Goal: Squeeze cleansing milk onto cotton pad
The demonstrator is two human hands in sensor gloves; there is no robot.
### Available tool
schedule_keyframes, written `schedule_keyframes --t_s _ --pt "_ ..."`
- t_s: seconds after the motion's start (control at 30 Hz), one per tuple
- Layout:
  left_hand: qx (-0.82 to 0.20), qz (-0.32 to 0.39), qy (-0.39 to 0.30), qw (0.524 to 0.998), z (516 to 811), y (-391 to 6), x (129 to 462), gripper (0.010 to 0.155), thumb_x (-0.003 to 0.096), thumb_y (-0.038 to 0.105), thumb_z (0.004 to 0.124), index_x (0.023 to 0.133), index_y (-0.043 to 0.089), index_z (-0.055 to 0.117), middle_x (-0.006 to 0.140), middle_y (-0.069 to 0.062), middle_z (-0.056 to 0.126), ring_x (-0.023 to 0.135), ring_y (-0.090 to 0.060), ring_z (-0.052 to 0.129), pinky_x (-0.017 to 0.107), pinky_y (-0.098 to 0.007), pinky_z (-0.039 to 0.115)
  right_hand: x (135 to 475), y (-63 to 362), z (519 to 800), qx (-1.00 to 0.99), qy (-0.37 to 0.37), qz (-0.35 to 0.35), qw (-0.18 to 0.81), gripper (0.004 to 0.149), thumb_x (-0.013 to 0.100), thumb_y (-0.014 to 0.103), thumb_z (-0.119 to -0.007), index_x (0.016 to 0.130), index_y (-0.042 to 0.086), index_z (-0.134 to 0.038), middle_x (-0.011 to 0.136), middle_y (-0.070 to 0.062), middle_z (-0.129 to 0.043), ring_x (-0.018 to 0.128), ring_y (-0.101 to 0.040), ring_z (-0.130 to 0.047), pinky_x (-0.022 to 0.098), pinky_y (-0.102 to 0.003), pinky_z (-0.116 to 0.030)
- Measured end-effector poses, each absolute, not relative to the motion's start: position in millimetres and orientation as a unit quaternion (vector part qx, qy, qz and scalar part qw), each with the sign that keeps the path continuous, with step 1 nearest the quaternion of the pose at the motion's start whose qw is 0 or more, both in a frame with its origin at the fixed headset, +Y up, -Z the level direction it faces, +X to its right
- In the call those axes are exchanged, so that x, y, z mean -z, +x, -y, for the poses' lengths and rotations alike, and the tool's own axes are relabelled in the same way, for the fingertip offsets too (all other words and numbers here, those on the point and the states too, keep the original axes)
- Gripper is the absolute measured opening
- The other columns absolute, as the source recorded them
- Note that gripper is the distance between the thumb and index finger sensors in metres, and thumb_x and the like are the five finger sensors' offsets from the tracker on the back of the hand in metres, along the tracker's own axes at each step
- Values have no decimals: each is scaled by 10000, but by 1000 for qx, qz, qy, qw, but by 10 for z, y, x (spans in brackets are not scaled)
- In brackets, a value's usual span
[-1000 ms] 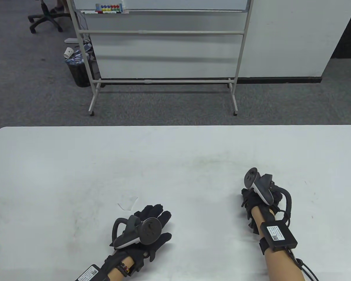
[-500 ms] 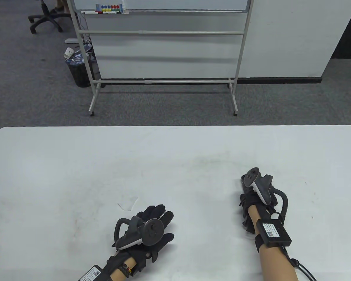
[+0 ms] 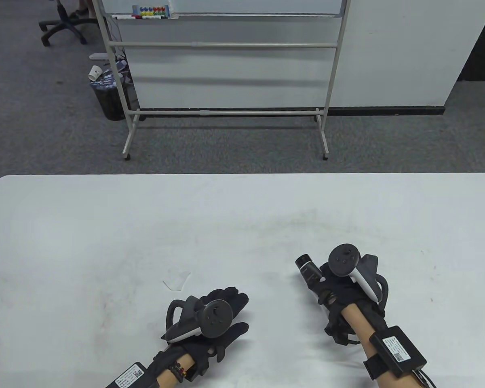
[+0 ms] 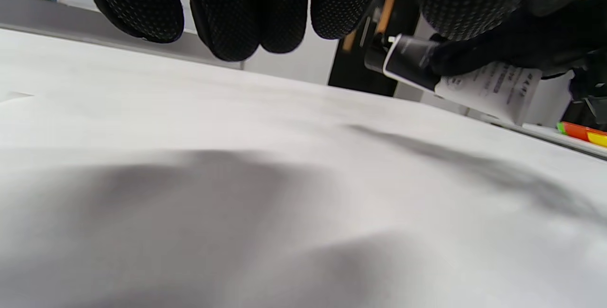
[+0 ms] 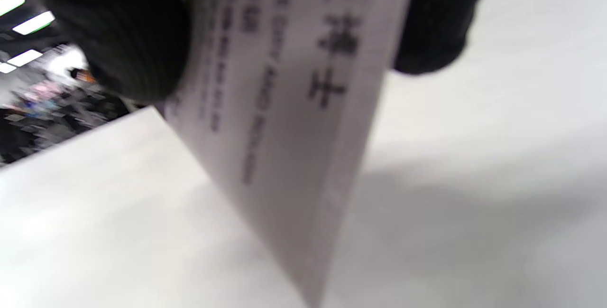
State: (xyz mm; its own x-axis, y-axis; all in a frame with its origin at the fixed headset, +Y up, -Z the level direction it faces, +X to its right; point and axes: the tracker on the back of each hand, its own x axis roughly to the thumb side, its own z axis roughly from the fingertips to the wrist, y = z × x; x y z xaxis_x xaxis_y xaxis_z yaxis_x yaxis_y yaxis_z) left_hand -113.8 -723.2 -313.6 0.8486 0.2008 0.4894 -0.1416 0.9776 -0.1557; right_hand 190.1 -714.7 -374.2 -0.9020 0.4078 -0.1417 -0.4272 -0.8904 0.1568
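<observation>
My right hand (image 3: pixel 332 289) grips a white tube of cleansing milk (image 3: pixel 312 276) with a black cap, held above the table with the cap pointing up and to the left. The tube also shows in the left wrist view (image 4: pixel 488 90) and fills the right wrist view (image 5: pixel 294 108), blurred, with my gloved fingers (image 5: pixel 118 32) around it. A thin white cotton pad (image 3: pixel 177 279) lies flat on the table, just beyond and left of my left hand (image 3: pixel 228 298). The left hand is open and empty, low over the table, its fingers (image 4: pixel 237 14) holding nothing.
The white table (image 3: pixel 105 226) runs across the table view, with its far edge near the middle. Beyond it stand a whiteboard frame (image 3: pixel 226 109) on grey carpet and a black bin (image 3: pixel 108 99).
My right hand has turned and drawn back toward the front edge, and the tube's black cap now sticks out to its left. My left hand has shifted slightly to the right.
</observation>
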Motion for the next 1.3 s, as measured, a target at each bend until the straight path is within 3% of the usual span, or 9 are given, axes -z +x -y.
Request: schedule_keyframes --t_s 0.13,0.27,0.43,0.53,0.63,0.8,1.13,1.3 --pt "-105 247 -57 962 7082 -1074 3231 669 470 566 707 1052 248 618 1097 -89 756 976 -337 853 671 -577 749 3472 1677 7096 -957 27 -82 275 640 367 498 -867 908 164 -790 690 -30 -954 423 -178 -1020 320 -314 -869" --pt "-229 230 -21 946 7031 -1090 3268 714 468 567 718 1076 229 558 1078 -106 774 939 -330 895 651 -560 778 3235 1492 7124 -952 95 -67 282 635 363 505 -866 908 188 -784 696 -14 -949 434 -168 -1021 331 -311 -870" --pt "-270 262 23 926 7026 -1099 3225 668 459 522 774 1049 251 616 1020 -97 856 863 -294 984 607 -525 843 3117 1417 7195 -934 167 -51 313 633 356 496 -875 907 199 -780 707 -15 -943 455 -180 -1019 352 -329 -867" --pt "-301 305 13 904 7027 -1073 3181 631 467 509 771 1029 248 658 984 -94 893 816 -279 1019 584 -510 862 3056 1364 7222 -921 205 -79 321 637 362 491 -873 911 184 -776 708 -25 -940 451 -183 -1022 348 -333 -871" --pt "-271 323 17 907 6980 -1062 3130 608 468 482 778 1008 218 692 955 -138 907 691 -212 1084 519 -459 913 3017 1304 7202 -930 224 -55 286 637 358 486 -875 907 177 -779 701 -33 -943 442 -186 -1025 341 -337 -873" --pt "-251 329 9 910 6955 -1045 3049 584 477 394 766 997 140 692 951 -213 900 680 -224 1120 520 -442 944 2959 1245 7206 -935 226 -45 271 642 356 486 -876 905 168 -780 696 -36 -942 434 -183 -1022 337 -334 -871" --pt "-127 312 96 936 6867 -825 2856 580 446 328 710 959 58 722 885 -260 945 530 -200 1184 429 -396 1008 2914 1141 7211 -940 234 -31 245 663 368 466 -846 941 153 -733 724 -37 -927 439 -179 -1021 342 -331 -867" --pt "-102 304 94 942 6838 -780 2832 574 451 314 686 962 53 716 874 -261 950 529 -189 1188 430 -386 1015 2924 1147 7214 -934 244 -36 258 673 369 460 -837 948 138 -721 731 -46 -920 440 -176 -1021 345 -329 -870"
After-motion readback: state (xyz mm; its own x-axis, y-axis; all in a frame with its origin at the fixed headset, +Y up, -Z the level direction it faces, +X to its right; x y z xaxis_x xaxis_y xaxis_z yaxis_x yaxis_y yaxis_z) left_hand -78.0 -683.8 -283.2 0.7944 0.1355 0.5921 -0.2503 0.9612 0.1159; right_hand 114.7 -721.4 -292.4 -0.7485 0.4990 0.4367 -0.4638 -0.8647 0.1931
